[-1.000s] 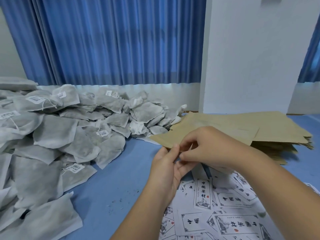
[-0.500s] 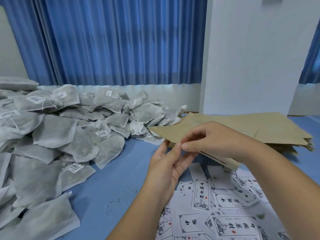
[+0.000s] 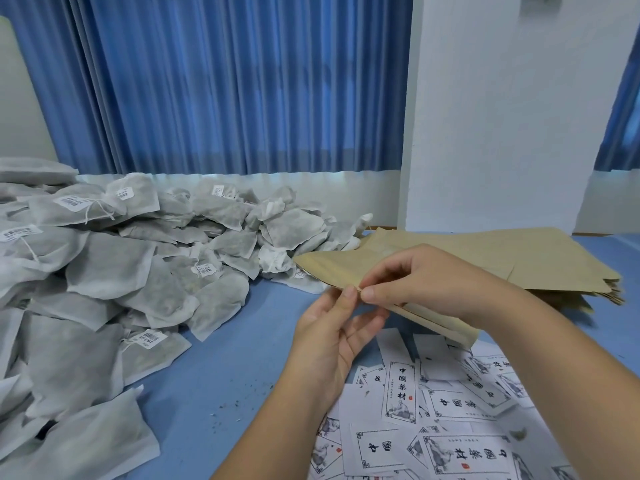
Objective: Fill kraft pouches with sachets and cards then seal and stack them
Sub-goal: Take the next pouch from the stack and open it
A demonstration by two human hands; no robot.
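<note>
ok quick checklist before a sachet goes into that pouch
1. Kraft pouch held by both hands: ok, left hand and right hand pinch its near edge.
2. Pouch mouth open: not ok, the edge looks flat and closed.
3. One pouch only: cannot tell, it overlaps the pouch stack.
4. Sachets within reach: ok, piled on the left.
5. Cards ready: ok, spread below the hands.
6. A hand free to pick: not ok.

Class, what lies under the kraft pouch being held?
Under the kraft pouch, printed cards lie scattered on the blue table. The right hand hides what lies beneath farther back.
</note>
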